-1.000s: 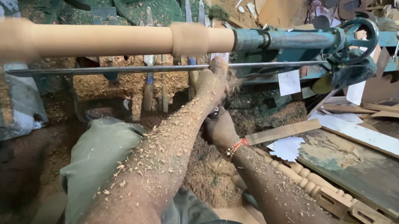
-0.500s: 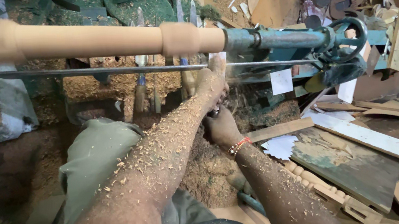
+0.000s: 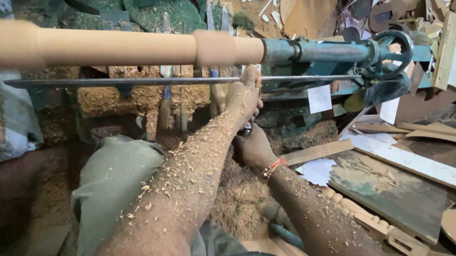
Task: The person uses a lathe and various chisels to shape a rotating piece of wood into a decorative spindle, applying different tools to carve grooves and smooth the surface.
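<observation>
Both your hands work at the lathe: your left hand [image 3: 244, 93] is closed over the steel tool rest bar [image 3: 144, 81] under the turned wooden spindle [image 3: 109, 46]; your right hand [image 3: 253, 147] grips something hidden below. Turning seems underway; steady bracing comes next

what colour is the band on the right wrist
Red and white beads, on the band just behind the right hand; the head view shows it.

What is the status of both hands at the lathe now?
Left hand up at the metal tool rest, below the wooden spindle. Right hand lower, gripping something; grip unclear. Shavings cover both forearms.
</observation>
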